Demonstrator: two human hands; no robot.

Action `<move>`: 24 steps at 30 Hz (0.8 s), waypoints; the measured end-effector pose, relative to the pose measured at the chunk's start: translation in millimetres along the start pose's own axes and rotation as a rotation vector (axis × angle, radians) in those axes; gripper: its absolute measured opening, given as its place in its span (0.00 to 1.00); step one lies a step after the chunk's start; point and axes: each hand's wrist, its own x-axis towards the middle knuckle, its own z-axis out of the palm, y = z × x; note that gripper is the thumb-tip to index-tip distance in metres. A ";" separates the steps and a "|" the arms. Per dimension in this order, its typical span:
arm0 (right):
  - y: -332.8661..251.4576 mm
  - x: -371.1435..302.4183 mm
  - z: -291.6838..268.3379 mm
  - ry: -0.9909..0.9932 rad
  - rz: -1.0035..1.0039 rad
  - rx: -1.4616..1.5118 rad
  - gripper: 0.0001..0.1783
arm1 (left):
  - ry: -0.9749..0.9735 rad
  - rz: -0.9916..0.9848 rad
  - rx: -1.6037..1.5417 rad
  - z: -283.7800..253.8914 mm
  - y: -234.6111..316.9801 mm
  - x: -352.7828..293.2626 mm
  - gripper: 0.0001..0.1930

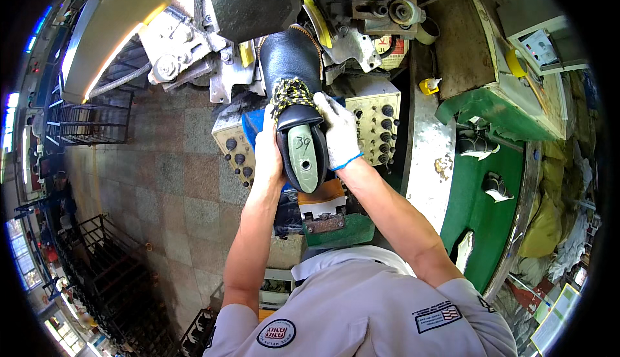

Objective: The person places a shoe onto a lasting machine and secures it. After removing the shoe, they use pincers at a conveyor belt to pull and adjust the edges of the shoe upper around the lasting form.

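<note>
A black leather shoe (pixel 290 57) with yellow-and-black laces (pixel 292 92) lies lengthwise in front of me, its toe pointing away into a metal machine (pixel 248 2). A green shoe last (pixel 302 144) fills its opening, with handwritten marks and a round hole on top. My bare left hand (pixel 268 147) is closed along the left side of the heel part. Against the right side presses my right hand (pixel 338 130), in a white glove with a blue cuff edge. The toe tip is hidden under the machine's dark plate.
Control boxes with black knobs (pixel 376 124) flank the machine's lower part. To the right runs a green conveyor belt (pixel 478 192) carrying several shoe pieces (pixel 476 144). A wooden cabinet (pixel 462 53) stands above it. Black racks (pixel 110 279) stand on the tiled floor at left.
</note>
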 end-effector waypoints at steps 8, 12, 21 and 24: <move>8.4 12.0 -3.2 0.019 0.201 0.236 0.21 | -0.035 -0.053 -0.020 -1.0 -0.9 4.9 0.26; 16.4 5.2 -8.2 -0.012 -0.033 -0.091 0.23 | -0.038 0.030 -0.002 -12.5 -16.1 16.9 0.27; -0.2 -1.4 6.4 0.036 -0.028 -0.039 0.21 | -0.206 0.389 0.260 -28.3 -32.2 32.4 0.23; 4.6 -0.5 4.7 0.038 0.014 -0.020 0.20 | -0.201 0.468 0.325 -28.9 -33.7 28.7 0.20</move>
